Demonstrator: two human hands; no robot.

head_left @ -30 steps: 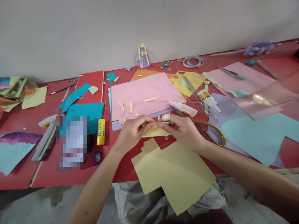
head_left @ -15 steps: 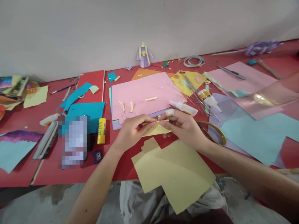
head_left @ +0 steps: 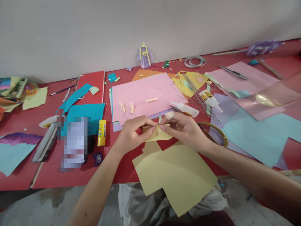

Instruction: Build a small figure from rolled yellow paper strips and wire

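My left hand (head_left: 135, 133) and my right hand (head_left: 180, 126) pinch the upper edge of a small piece of pale yellow paper (head_left: 159, 134) between thumbs and forefingers. The fingertips nearly meet at its middle, and that edge looks folded or rolled. A white bandage wraps one finger of my right hand. Below, a larger pale yellow sheet (head_left: 178, 169) with a notched outline overhangs the table's front edge. Beyond my hands lie pink paper (head_left: 143, 88) and several small yellow rolled pieces, one of them a straight roll (head_left: 151, 99). A paper doll in a purple dress (head_left: 144, 56) leans upright against the wall.
Left of my hands are a yellow glue stick (head_left: 101, 133), a blurred-out object (head_left: 76, 144) and a purple trinket (head_left: 97, 159). To the right lie glue bottles (head_left: 185, 108), yellow-handled scissors (head_left: 222, 135), thin wires, a craft knife (head_left: 232, 72) and light blue paper (head_left: 256, 135).
The small yellow paper has tilted and now shows more of its face below my fingers. My fingertips have drawn closer together along its upper edge.
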